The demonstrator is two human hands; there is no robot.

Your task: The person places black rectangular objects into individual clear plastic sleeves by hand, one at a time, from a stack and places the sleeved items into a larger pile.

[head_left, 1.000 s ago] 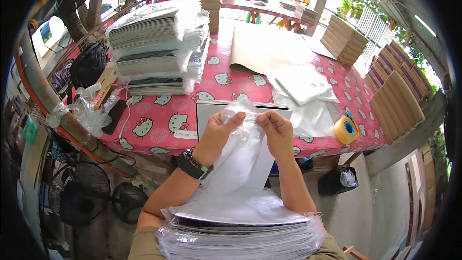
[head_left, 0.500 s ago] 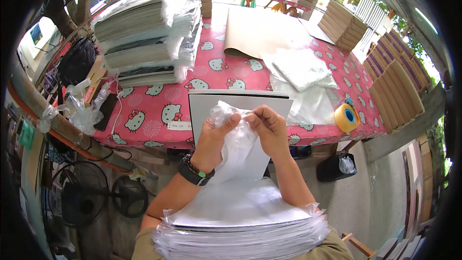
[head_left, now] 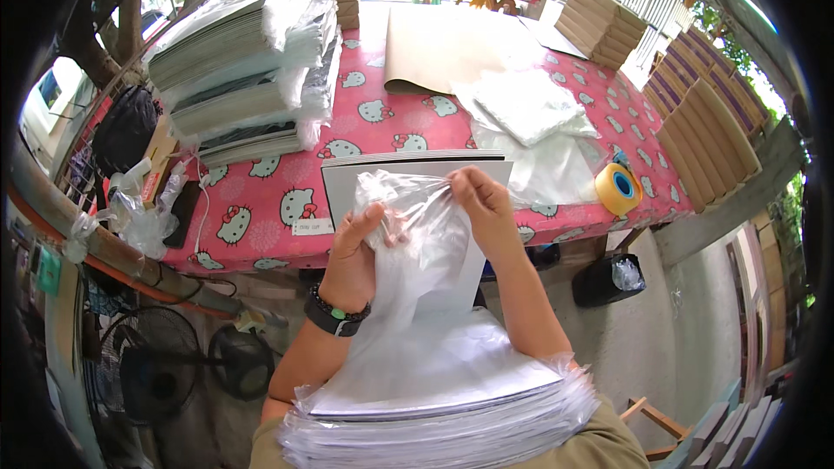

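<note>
A clear plastic bag (head_left: pixel 421 234) is stretched between my hands in front of the table. My right hand (head_left: pixel 484 200) pinches its upper edge between thumb and fingertips. My left hand (head_left: pixel 352 252) holds the bag's left side, with the thumb outside and the fingers seen blurred through the film. Its lower part hangs down to a thick stack of white boards wrapped in clear plastic (head_left: pixel 434 373) at my body. Behind the bag, several grey-white boards (head_left: pixel 347 187) with dark edges lean at the table's near edge.
A pink patterned table (head_left: pixel 365 135) carries tall plastic-wrapped stacks (head_left: pixel 234 61), brown paper (head_left: pixel 443 48), more clear bags (head_left: pixel 530 113) and a yellow tape roll (head_left: pixel 618 188). Cardboard stacks (head_left: pixel 708 143) stand at right. A fan (head_left: pixel 152 365) and a black bin (head_left: pixel 608 280) are below.
My right hand has drawn up and away from the left, spreading the crumpled plastic bag wider. My left hand has shifted slightly left, and its fingers now show through the film.
</note>
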